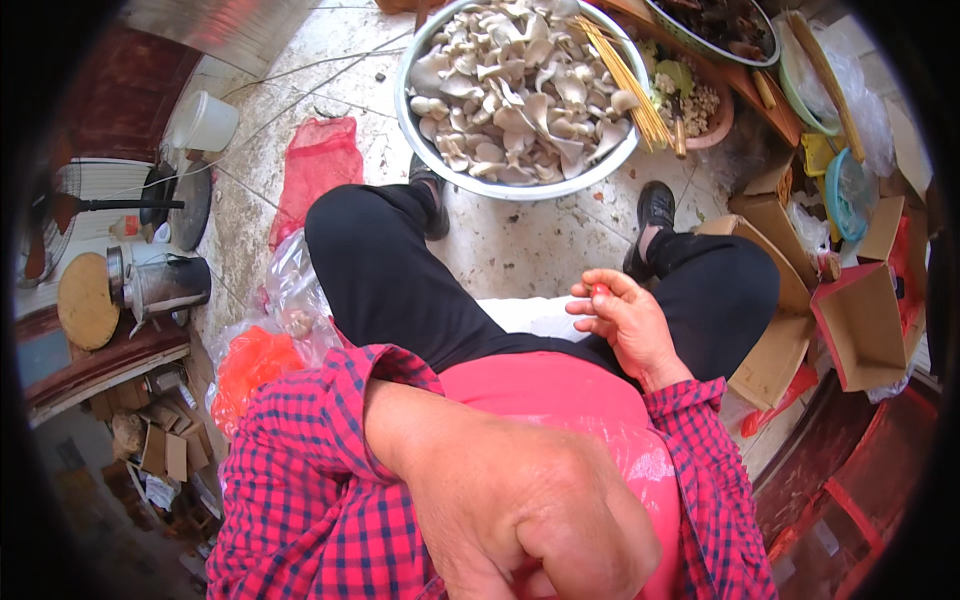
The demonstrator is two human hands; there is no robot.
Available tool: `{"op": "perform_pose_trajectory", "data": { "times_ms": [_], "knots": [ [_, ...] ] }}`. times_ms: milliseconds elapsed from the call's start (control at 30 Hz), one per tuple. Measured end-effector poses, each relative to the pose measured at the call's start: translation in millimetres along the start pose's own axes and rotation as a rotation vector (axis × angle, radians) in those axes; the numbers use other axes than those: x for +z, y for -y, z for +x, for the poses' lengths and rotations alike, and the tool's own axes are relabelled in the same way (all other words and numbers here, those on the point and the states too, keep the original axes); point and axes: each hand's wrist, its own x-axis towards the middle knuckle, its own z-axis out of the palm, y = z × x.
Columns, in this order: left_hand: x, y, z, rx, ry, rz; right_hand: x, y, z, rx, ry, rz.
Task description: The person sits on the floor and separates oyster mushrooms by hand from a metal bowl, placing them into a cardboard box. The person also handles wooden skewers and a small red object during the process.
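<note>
My left hand (525, 487) is close to the camera in front of my chest, its fingers curled under; whether anything is in them is hidden. Over my right thigh, my right hand (626, 319) has loosely bent fingers, with the thumb near the index finger. A small red spot shows at the thumb tip; whether it is a nail or a held thing is unclear. Beyond my feet stands a wide metal basin (517, 193) heaped with grey oyster mushrooms (510, 97). A bundle of thin bamboo skewers (626, 82) leans across its right side.
A red mesh bag (319, 161) and an orange plastic bag (255, 371) lie to my left. Further left are a white bucket (206, 121) and a metal pot (169, 283). Cardboard boxes (862, 326) and a pinkish bowl of cut vegetables (720, 127) are on the right.
</note>
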Motion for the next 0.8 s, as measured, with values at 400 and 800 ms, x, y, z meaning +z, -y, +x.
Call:
{"op": "perform_pose_trajectory", "data": {
  "times_ms": [400, 800],
  "knots": [
    [-120.1, 28.8, -92.7, -0.665, -1.284, 0.190, 6.4, -2.6, -7.4, -0.450, 0.031, -0.218],
    [-124.3, 53.0, -94.1, -0.635, -1.228, 0.028, 9.2, 7.1, -3.8, -0.858, -0.049, -0.836]
  ]
}}
